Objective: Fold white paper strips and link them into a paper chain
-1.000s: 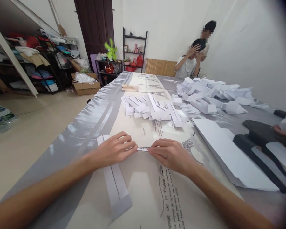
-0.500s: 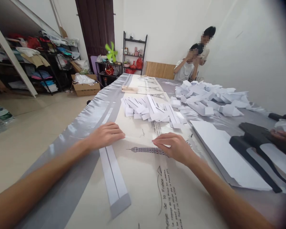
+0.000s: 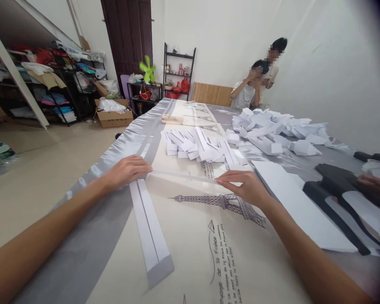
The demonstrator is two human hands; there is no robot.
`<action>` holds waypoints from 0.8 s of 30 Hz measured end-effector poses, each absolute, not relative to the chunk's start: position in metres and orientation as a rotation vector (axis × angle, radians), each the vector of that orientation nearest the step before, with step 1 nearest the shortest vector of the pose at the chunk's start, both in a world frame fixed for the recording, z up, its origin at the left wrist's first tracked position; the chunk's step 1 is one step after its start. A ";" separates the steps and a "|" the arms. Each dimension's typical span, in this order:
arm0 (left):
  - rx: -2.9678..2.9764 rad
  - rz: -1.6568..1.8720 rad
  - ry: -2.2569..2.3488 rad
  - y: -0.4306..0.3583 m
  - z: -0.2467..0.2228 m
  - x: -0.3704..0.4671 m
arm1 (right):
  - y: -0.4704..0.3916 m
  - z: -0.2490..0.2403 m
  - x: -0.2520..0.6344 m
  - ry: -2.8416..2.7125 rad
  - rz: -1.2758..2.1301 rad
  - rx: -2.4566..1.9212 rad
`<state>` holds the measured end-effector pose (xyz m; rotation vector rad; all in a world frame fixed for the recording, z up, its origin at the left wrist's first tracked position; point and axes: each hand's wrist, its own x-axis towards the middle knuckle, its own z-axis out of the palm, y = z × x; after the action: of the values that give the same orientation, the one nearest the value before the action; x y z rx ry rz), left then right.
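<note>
A thin translucent strip of tape (image 3: 183, 175) is stretched between my two hands above the printed table cover. One end is pinched in the fingertips of my left hand (image 3: 128, 171), which sits just over the far end of a folded white paper sleeve (image 3: 150, 230). That sleeve lies flat, with a long seam down its middle and a folded flap at its near end. The tape's other end is between the thumb and fingers of my right hand (image 3: 242, 185), above a printed Eiffel Tower drawing (image 3: 223, 202).
A heap of folded white paper pieces (image 3: 199, 145) lies ahead, and a bigger pile of paper forms (image 3: 272, 126) is at back right. White sheets (image 3: 300, 207) lie right, beside black objects (image 3: 338, 211) and another person's hand (image 3: 375, 185). Two people are at the far end.
My hands have moved apart, left hand to the left and right hand to the right. A longer length of tape now shows between them. The paper sleeve stays in place.
</note>
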<state>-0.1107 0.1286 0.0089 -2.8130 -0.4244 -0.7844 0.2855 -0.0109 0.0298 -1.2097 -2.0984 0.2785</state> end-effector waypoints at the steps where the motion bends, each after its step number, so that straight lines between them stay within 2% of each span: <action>1: -2.822 -0.799 -0.436 0.131 0.008 -0.114 | -0.011 0.031 0.289 -2.081 0.277 -1.211; 9: -2.947 -0.934 -0.464 0.132 0.013 -0.110 | -0.012 0.037 0.296 -1.826 0.419 -1.132; 14: -3.101 -0.927 -0.672 0.129 0.018 -0.116 | -0.007 0.034 0.313 -1.439 0.410 -1.097; 18: -3.188 -1.105 -0.899 0.119 0.021 -0.108 | 0.001 0.031 0.322 -1.111 0.379 -1.078; 24: -3.368 -1.293 -0.972 0.079 0.020 -0.063 | -0.014 0.030 0.275 -1.552 0.673 -1.212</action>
<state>-0.0627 0.0791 0.0199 -3.3677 -0.9724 -1.2929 0.2752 -0.0140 0.0299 -1.2120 -1.5517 0.6734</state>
